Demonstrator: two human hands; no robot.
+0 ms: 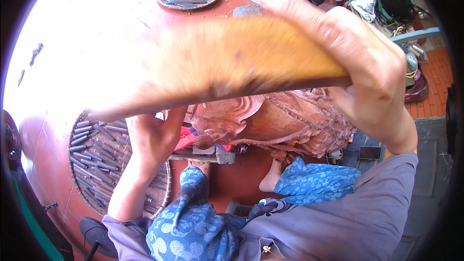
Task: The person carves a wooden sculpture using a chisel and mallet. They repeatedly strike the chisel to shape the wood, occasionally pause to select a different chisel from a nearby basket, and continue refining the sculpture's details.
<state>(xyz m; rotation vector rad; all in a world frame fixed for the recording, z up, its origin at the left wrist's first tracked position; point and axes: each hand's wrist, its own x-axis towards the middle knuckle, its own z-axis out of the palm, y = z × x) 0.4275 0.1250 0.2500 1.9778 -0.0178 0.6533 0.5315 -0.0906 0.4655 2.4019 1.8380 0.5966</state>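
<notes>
A thick, flat piece of brown and yellowish wood (241, 58), blurred by motion, stretches across the upper middle of the view. My right hand (357, 53) is closed around its right end, with a finger lying along the upper edge. Below the wood's left part is my left hand (150, 137); its thumb shows, but the wood hides its other fingers, so what it holds is not visible. Behind and below the wood lies a reddish carved wooden sculpture (285, 121) with curling relief, partly covered by the wood.
On the left, a round woven tray (169, 183) carries several dark chisel-like tools. A smaller woven tray (162, 1) with a white bundle sits on the red tiled floor beyond. Bags and cords (362, 0) are piled at the far right. A dark phone-like object (370, 152) lies right.
</notes>
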